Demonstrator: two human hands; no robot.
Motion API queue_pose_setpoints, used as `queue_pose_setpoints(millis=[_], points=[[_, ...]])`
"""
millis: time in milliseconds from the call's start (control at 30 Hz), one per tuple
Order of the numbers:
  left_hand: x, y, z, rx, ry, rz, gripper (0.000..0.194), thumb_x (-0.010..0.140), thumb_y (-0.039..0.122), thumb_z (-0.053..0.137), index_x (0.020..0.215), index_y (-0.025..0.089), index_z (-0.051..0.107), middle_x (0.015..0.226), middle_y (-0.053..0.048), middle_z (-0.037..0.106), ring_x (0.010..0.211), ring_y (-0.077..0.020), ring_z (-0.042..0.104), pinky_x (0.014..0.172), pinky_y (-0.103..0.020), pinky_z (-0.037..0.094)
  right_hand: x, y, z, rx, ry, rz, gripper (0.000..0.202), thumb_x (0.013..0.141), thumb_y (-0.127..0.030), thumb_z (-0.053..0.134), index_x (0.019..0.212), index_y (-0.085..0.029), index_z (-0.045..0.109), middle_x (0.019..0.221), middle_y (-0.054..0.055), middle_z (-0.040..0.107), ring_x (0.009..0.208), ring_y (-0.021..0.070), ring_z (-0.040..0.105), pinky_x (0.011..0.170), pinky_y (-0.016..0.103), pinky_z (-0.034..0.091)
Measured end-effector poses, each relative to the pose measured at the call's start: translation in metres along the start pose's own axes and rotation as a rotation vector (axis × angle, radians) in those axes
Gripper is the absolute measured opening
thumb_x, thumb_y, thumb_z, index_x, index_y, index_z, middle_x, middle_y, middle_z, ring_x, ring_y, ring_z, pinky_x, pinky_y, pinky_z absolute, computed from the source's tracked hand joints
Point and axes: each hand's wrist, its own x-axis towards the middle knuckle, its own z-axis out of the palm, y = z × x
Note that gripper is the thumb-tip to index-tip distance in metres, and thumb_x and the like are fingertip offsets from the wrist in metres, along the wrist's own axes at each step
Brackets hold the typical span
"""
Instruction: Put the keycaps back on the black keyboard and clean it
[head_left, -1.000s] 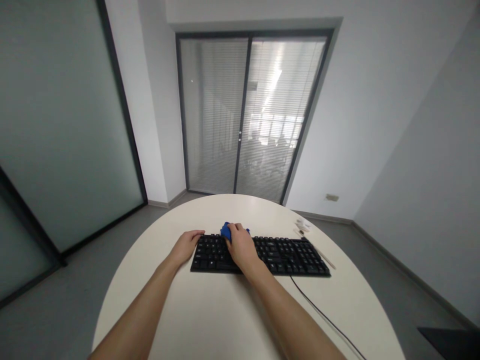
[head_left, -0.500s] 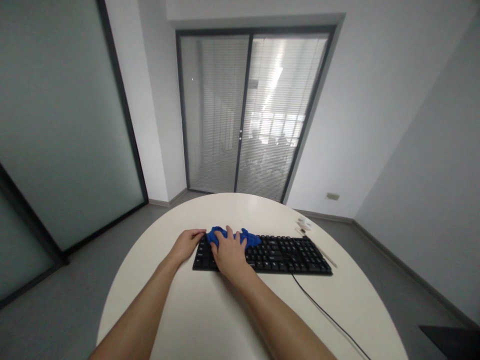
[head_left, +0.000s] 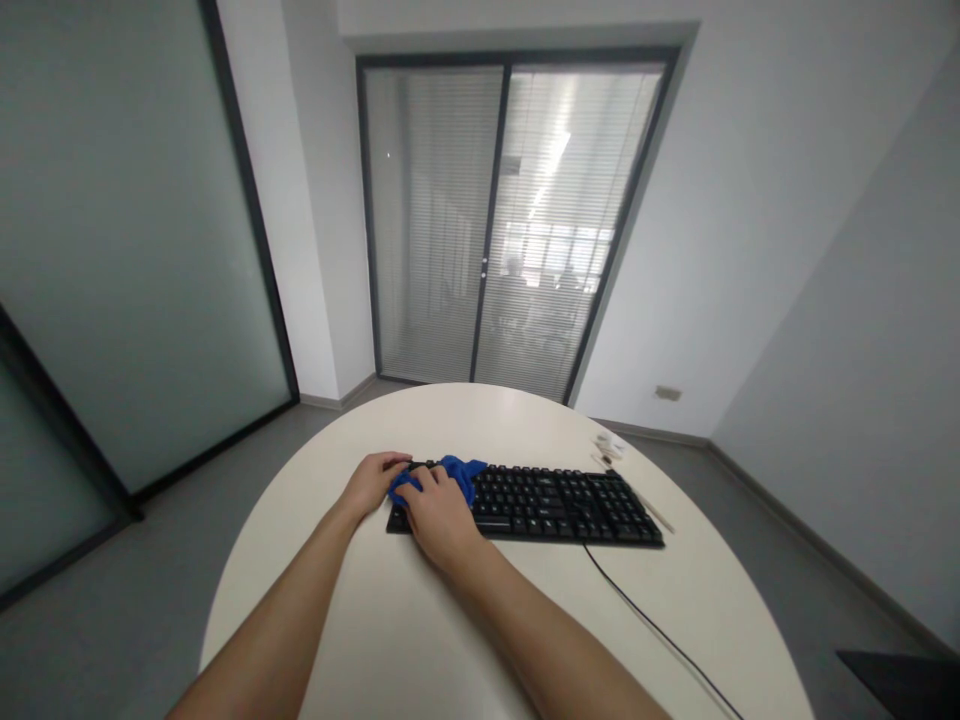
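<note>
A black keyboard (head_left: 562, 505) lies on the round white table (head_left: 420, 640). On its left end, my right hand (head_left: 436, 508) presses a crumpled blue cloth (head_left: 460, 474) against the keys, fingers curled on the cloth. My left hand (head_left: 370, 482) rests at the keyboard's upper left corner, its fingers together and touching the edge there. What lies under the fingertips of my left hand is too small to make out.
A black cable (head_left: 652, 622) runs from the keyboard to the table's front edge. Right of the keyboard lies a thin pale stick (head_left: 658, 512), with small white items (head_left: 609, 446) behind it. A dark object (head_left: 896, 680) shows at the lower right.
My right hand has moved left and slightly toward me over the keyboard, carrying the blue cloth, which is more bunched. More keys show in the middle. My left hand stays at the corner.
</note>
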Motion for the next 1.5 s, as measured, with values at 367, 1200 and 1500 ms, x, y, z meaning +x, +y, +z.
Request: queue_pose_setpoints(millis=[367,1200,1500], points=[[0.000,0.000,0.002,0.030,0.015,-0.007,0.036,0.074,0.046,0.065,0.094,0.018,0.077,0.099,-0.007,0.078,0.097,-0.0274,0.071,0.097,-0.040,0.052,-0.034,0.012,-0.013,0.037,-0.005,-0.280,0.028,0.095,-0.017,0.053,0.117,-0.027,0.067,0.124,0.004,0.061,0.109,0.0234,0.050,0.098,0.036,0.045],[-0.011,0.010,0.007,0.148,0.048,-0.021,0.040,0.082,0.049,0.059,0.102,0.017,0.075,0.106,-0.010,0.076,0.101,-0.0283,0.069,0.096,-0.039,0.050,-0.101,0.095,-0.041,0.126,0.047,0.137,0.037,0.090,-0.022,0.061,0.126,-0.029,0.065,0.135,0.008,0.058,0.119,0.0253,0.054,0.105,0.040,0.041],[-0.014,0.012,0.006,0.198,-0.002,0.022,0.048,0.079,0.051,0.065,0.111,0.016,0.070,0.116,-0.012,0.072,0.111,-0.0301,0.065,0.103,-0.040,0.046,-0.048,0.058,-0.041,0.080,0.059,0.078,0.038,0.090,-0.024,0.060,0.127,-0.030,0.063,0.133,0.007,0.057,0.116,0.0254,0.053,0.102,0.039,0.041]])
